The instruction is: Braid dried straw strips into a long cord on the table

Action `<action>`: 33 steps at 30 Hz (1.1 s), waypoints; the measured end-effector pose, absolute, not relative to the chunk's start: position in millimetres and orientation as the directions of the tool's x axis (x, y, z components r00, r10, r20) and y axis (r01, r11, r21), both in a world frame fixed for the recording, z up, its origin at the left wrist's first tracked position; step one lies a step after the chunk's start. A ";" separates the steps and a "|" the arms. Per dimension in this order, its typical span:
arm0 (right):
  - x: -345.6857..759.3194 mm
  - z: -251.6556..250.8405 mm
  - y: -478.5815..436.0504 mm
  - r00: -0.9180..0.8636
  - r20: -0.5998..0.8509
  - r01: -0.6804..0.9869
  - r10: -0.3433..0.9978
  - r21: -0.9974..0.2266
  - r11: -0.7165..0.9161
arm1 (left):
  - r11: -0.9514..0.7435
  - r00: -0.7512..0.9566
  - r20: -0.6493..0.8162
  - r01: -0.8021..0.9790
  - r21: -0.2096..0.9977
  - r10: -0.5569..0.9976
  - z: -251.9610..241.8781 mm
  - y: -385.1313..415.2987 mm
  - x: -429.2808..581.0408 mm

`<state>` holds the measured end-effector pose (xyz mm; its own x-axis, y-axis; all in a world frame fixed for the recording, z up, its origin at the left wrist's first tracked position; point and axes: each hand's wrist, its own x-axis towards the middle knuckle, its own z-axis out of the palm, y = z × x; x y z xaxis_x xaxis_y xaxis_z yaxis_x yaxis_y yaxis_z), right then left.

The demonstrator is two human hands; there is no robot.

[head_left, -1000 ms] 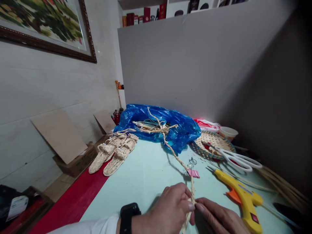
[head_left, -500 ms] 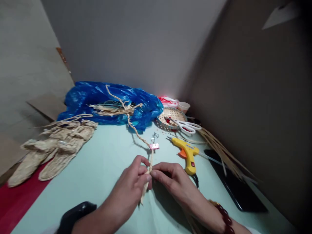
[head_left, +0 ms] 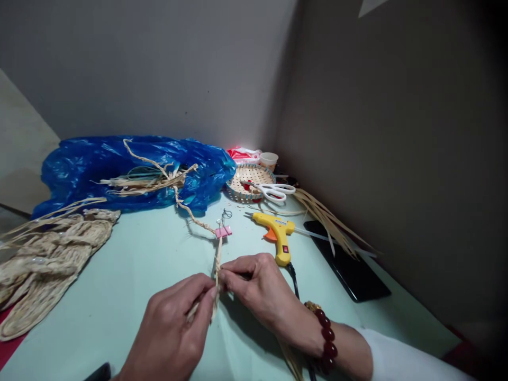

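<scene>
My left hand (head_left: 178,317) pinches the lower strands of a pale straw braid (head_left: 218,259) between thumb and fingers. From the other side my right hand (head_left: 257,286), with a dark red bead bracelet (head_left: 327,336) on its wrist, pinches the same braid a little higher up. A pink binder clip (head_left: 224,232) grips the upper part of the braid. Beyond the clip a twisted straw cord (head_left: 192,214) runs up to a bundle of straw strips (head_left: 146,180). Loose strand ends hang below my fingers, partly hidden by them.
A blue plastic bag (head_left: 87,159) lies under the straw bundle. Woven straw sandals (head_left: 51,259) are at left. To the right lie a yellow glue gun (head_left: 278,230), white scissors (head_left: 273,193) across a woven basket (head_left: 250,174), a paper cup (head_left: 269,160), straw strips and a black phone (head_left: 349,270).
The view has turned right, so everything sits further left in it. My left hand has shifted its hold and sits lower beside the braid; my right hand still pinches it.
</scene>
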<state>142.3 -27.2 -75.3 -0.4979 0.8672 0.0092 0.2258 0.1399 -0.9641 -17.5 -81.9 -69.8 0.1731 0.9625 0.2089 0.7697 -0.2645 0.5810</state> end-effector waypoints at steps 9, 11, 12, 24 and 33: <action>143.1 -68.1 -27.3 -0.609 -0.136 -0.106 0.781 -0.962 -0.250 | -0.627 0.512 0.557 0.779 0.020 0.654 -100.7 -84.9 -11.8; 143.3 -69.1 -26.7 -0.611 -0.147 -0.125 0.778 -0.953 -0.277 | -0.643 0.538 0.568 0.766 -0.020 0.623 -100.0 -85.3 -13.0; 143.4 -69.4 -26.4 -0.603 -0.153 -0.116 0.783 -0.954 -0.276 | -0.646 0.532 0.570 0.763 -0.003 0.626 -97.6 -85.3 -14.1; 143.7 -68.8 -28.0 -0.591 -0.099 -0.102 0.801 -0.975 -0.195 | 0.346 0.307 -0.341 0.038 0.937 0.889 -70.0 -51.7 -18.9; 153.6 -62.5 -32.2 -0.588 0.067 0.566 0.806 -0.677 0.470 | 0.376 0.178 -0.394 0.127 0.918 0.902 -78.6 -56.6 -14.4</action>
